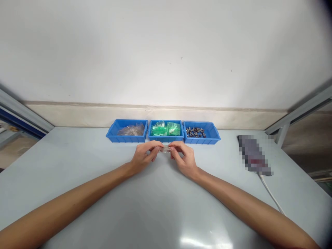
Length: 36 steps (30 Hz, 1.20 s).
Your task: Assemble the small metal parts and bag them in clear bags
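Observation:
My left hand (143, 156) and my right hand (184, 158) meet just in front of the blue bins, and their fingertips pinch opposite ends of a small clear plastic piece (165, 149). Its exact shape is hard to make out. Directly behind my fingers stands the middle blue plastic bin (166, 139), holding green packets (166, 128). Neither hand touches a bin.
To the left, a blue bin (126, 139) holds clear plastic pieces (131, 130). To the right, a blue bin (201, 140) holds dark metal fittings (195, 132). A pixelated flat object (254, 155) with a white cable (271, 193) lies on the pale grey table (77, 152) against a white wall.

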Motion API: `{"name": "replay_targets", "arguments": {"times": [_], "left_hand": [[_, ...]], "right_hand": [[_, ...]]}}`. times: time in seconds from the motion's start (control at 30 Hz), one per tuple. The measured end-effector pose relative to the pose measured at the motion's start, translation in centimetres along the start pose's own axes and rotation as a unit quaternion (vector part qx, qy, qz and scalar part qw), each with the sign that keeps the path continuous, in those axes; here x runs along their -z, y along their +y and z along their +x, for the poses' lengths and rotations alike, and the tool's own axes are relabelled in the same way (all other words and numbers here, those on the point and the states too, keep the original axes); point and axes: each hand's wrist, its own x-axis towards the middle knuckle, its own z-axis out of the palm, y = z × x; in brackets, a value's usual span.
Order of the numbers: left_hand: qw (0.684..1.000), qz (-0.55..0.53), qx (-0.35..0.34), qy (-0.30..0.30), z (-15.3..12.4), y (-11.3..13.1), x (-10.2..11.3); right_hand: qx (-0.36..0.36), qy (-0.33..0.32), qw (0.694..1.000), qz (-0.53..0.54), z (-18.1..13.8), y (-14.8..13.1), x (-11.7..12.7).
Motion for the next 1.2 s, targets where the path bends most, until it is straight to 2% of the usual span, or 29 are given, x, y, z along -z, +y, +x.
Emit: {"name": "replay_targets", "arguments": {"times": [0.37, 0.6, 0.93, 1.2], "left_hand": [[1.0, -0.005, -0.003, 0.01, -0.01, 0.11, 0.07], [0.999, -0.005, -0.046, 0.027, 0.07, 0.18, 0.14], [0.993, 0.047, -0.106, 0.008, -0.14, 0.22, 0.35], [0.996, 0.049, -0.07, 0.034, -0.32, 0.0, 0.23]], "right_hand": [[0.076, -0.029, 0.996, -0.045, 0.08, -0.53, 0.33], [0.055, -0.022, 0.998, -0.026, 0.16, -0.55, 0.33], [0.021, -0.018, 0.999, -0.026, 0.28, -0.44, 0.34], [0.032, -0.024, 0.999, -0.024, 0.31, -0.67, 0.35]]}}
